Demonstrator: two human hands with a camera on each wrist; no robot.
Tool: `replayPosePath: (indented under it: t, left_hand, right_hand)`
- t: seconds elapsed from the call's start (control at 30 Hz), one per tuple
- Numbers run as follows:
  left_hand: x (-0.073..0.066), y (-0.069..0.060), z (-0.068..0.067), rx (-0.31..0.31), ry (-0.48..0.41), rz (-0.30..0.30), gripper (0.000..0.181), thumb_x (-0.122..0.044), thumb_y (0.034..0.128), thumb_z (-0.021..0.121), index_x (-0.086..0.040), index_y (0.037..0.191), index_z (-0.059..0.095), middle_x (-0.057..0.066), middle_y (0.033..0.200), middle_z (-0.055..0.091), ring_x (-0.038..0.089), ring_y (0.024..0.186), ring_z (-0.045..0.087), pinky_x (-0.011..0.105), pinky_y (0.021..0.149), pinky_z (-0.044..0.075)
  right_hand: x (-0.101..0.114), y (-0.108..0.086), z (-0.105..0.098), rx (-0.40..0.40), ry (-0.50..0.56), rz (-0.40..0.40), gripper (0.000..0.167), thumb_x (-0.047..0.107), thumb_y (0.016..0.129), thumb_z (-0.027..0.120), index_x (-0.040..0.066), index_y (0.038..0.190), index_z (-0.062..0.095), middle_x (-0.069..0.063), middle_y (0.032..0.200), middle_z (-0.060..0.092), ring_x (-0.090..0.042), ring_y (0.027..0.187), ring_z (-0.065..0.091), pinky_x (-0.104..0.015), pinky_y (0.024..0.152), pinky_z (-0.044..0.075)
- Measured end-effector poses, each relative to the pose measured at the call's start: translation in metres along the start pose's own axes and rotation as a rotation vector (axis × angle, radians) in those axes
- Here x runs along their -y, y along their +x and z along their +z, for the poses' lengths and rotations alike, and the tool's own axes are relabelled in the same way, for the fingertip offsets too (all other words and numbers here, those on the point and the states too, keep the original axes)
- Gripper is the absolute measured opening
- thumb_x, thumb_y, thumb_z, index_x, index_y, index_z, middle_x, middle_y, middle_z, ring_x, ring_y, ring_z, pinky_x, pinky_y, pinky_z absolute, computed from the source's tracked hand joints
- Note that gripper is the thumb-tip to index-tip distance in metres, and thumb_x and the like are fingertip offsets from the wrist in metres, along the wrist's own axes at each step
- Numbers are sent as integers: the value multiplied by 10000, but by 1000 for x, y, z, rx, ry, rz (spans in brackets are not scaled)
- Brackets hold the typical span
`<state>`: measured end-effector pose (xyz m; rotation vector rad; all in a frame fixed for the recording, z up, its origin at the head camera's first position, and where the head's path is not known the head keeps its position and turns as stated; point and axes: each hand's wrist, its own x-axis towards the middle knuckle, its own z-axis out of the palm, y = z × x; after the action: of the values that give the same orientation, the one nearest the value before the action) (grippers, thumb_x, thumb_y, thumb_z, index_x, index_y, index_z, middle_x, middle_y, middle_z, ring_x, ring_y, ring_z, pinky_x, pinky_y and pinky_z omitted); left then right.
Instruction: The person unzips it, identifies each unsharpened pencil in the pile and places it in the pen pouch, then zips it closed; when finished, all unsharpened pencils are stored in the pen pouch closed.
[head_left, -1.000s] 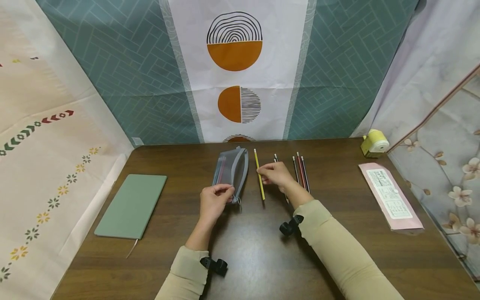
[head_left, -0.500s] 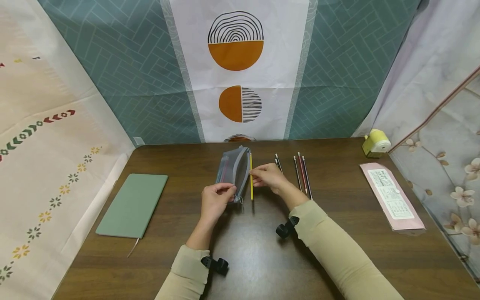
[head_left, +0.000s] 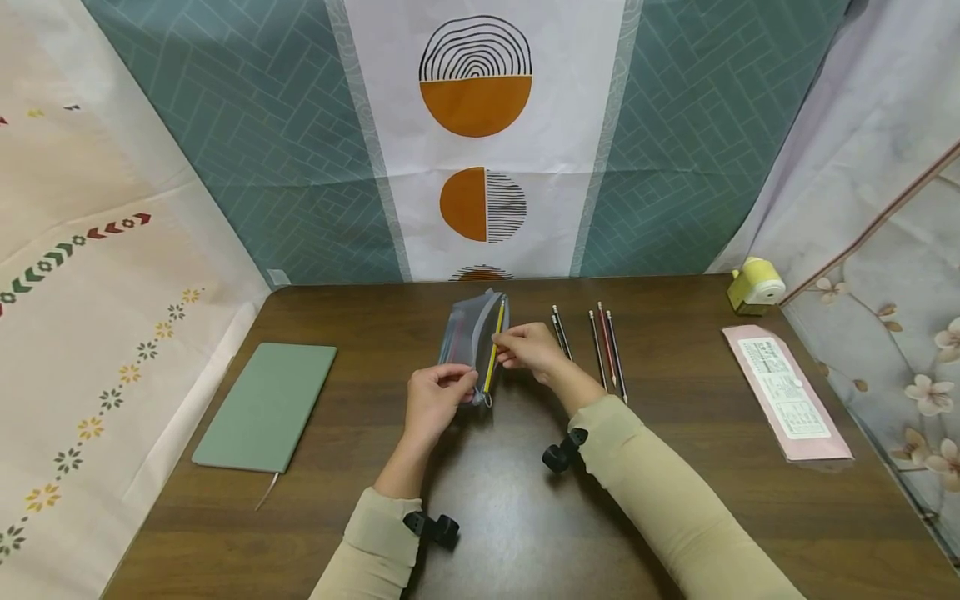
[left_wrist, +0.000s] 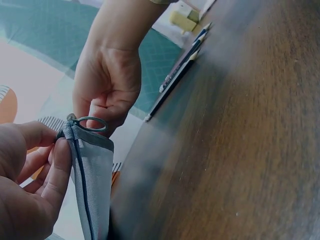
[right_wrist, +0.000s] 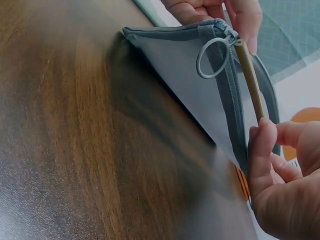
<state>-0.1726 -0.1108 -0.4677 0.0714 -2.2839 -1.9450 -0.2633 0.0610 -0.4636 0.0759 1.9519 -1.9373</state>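
Note:
A grey zippered mesh pencil case (head_left: 459,332) stands with its zip side open, pencils showing faintly through its mesh. My left hand (head_left: 435,398) pinches the rim at the near end, beside the zip pull ring (right_wrist: 204,59). Between thumb and fingers, my right hand (head_left: 531,348) pinches a yellow pencil (head_left: 491,363), which lies lengthwise in the mouth of the case. In the right wrist view the pencil (right_wrist: 251,82) sits between the two zip edges, its near end by the zipper corner. The far part of the pencil is hidden there by my right fingers.
Right of my right hand lie two dark pencils (head_left: 559,330) and a group of three pencils (head_left: 609,354). A green notebook (head_left: 264,408) is at the left. A yellow pencil sharpener (head_left: 754,287) and a pink packet (head_left: 783,393) lie at the right.
My right hand has carried the yellow pencil leftward from the table beside the case into its opening. My left hand has kept its pinch on the case rim.

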Motion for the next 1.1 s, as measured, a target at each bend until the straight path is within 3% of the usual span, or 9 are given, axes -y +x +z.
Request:
replayPosePath:
  t: [0.3, 0.6, 0.8, 1.03, 1.1]
  left_hand:
    - [-1, 0, 1, 12, -29, -11, 99, 6, 865, 757, 84, 926, 762, 179, 794, 732, 97, 584, 657, 204, 576, 578]
    - [2, 0, 1, 10, -17, -3, 100, -3, 866, 756, 79, 922, 762, 147, 762, 729, 102, 576, 656, 203, 566, 572]
    - [4, 0, 2, 7, -34, -14, 98, 3, 864, 757, 81, 923, 762, 144, 773, 731, 97, 576, 650, 198, 566, 567]
    - [-35, -13, -2, 23, -27, -32, 106, 66, 874, 719, 149, 938, 731, 195, 792, 725, 118, 589, 647, 201, 585, 573]
    - [-35, -13, -3, 22, -30, -26, 103, 68, 875, 716, 150, 935, 731, 194, 790, 726, 119, 590, 648, 201, 585, 572]
  right_hand:
    - [2, 1, 5, -32, -74, -17, 233, 86, 967, 661, -135, 1036, 692, -57, 709, 642, -79, 548, 602, -178, 512, 533]
    - [0, -1, 6, -81, -163, -94, 261, 147, 975, 682, -94, 1069, 714, -190, 890, 718, -107, 600, 639, -216, 560, 572]
    - [-6, -6, 4, -90, -187, -142, 280, 212, 979, 685, -58, 1050, 715, -129, 847, 696, -123, 619, 626, -243, 570, 580]
    - [-13, -15, -3, -57, -257, -190, 253, 223, 973, 699, -28, 1003, 716, -110, 828, 682, -142, 633, 632, -286, 592, 599]
    - [-15, -18, -4, -46, -262, -209, 236, 210, 973, 699, -25, 977, 710, -143, 822, 682, -145, 628, 630, -291, 589, 599]
